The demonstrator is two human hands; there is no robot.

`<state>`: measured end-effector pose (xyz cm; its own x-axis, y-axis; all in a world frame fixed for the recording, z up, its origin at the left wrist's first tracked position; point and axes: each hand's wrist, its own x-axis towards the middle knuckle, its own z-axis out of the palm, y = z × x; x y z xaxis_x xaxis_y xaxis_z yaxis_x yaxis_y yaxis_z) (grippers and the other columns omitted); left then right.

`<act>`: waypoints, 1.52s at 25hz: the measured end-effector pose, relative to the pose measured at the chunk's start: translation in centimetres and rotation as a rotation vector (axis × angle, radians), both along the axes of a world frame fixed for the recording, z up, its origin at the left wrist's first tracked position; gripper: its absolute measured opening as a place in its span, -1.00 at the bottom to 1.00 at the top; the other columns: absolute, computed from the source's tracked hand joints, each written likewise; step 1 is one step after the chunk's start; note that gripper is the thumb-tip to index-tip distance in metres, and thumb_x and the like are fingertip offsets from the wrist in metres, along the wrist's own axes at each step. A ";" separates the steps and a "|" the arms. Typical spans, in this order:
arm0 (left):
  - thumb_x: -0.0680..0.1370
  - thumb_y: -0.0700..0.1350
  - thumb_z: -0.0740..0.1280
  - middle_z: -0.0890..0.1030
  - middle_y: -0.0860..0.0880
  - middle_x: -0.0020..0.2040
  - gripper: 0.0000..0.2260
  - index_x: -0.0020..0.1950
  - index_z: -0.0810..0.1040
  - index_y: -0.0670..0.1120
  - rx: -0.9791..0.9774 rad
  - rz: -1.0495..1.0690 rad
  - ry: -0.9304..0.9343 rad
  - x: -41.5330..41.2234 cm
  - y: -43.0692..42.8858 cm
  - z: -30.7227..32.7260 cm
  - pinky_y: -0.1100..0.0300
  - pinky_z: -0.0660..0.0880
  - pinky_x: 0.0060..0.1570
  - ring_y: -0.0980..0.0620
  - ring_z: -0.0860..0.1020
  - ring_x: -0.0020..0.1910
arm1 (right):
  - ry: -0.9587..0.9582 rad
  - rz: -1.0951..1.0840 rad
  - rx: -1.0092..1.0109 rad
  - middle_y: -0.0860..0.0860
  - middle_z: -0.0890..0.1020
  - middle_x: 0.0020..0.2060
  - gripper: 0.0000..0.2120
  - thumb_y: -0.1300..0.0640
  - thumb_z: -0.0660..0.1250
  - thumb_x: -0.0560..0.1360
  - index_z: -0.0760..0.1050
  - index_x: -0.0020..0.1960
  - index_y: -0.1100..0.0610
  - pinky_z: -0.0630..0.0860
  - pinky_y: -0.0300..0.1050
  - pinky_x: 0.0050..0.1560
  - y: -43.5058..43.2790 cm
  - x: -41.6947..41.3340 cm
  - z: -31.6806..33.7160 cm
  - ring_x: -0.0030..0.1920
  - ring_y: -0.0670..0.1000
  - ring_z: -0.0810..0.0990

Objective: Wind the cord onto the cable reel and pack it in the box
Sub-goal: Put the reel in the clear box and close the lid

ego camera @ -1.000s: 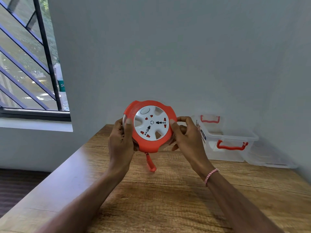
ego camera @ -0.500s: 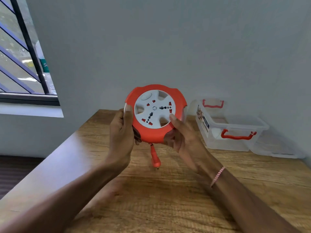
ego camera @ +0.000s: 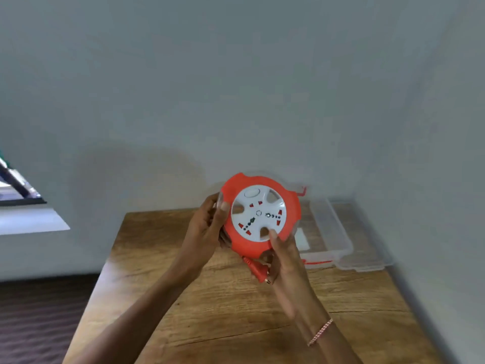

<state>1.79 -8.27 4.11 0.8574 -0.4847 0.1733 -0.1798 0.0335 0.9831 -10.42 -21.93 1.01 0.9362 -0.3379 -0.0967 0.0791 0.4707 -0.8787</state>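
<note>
Orange round plastic cable reel (ego camera: 262,214) in both your grips, left hand (ego camera: 206,232) and right hand (ego camera: 284,261), hides part of the clear plastic box (ego camera: 338,232) at the wooden worktop's (ego camera: 210,311) far right corner.

Two bare forearms reach in from the bottom edge, with no sleeves showing on either. The left hand (ego camera: 203,233) wears nothing: no ring, watch or band shows. The right hand (ego camera: 284,261) is likewise bare, but its wrist carries a thin bracelet (ego camera: 320,332) of twisted pink-and-white cord, wrapped once around. The fingernails that show are short and unpainted.
</note>
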 end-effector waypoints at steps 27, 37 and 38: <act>0.65 -0.29 0.40 0.71 -0.19 0.08 -0.82 0.21 0.50 -0.16 0.427 -0.015 0.742 10.6 -11.8 -4.5 0.00 0.74 -0.11 -0.09 0.77 -0.09 | 0.489 -0.218 -0.102 0.00 0.69 0.25 -0.48 0.02 0.50 0.55 0.39 0.43 -0.20 0.71 0.18 0.01 -13.2 3.2 2.4 0.14 0.11 0.74; 0.65 -0.24 0.39 0.75 -0.22 0.16 -0.78 0.30 0.60 -0.24 -0.125 0.262 1.016 2.5 2.7 -6.1 0.18 0.71 -0.01 -0.08 0.77 0.07 | 0.603 0.535 -0.407 -0.01 0.59 0.33 -0.46 0.15 0.48 0.58 0.36 0.47 -0.09 0.69 0.27 0.06 -8.7 13.6 1.6 0.27 0.10 0.65; 0.64 -0.24 0.40 0.74 -0.24 0.19 -0.76 0.29 0.62 -0.27 -0.137 0.267 1.011 2.0 3.2 -6.1 0.18 0.71 0.03 -0.09 0.76 0.11 | 0.606 0.586 -0.447 -0.01 0.58 0.34 -0.45 0.15 0.48 0.58 0.34 0.48 -0.07 0.68 0.28 0.10 -8.1 14.3 1.2 0.30 0.11 0.63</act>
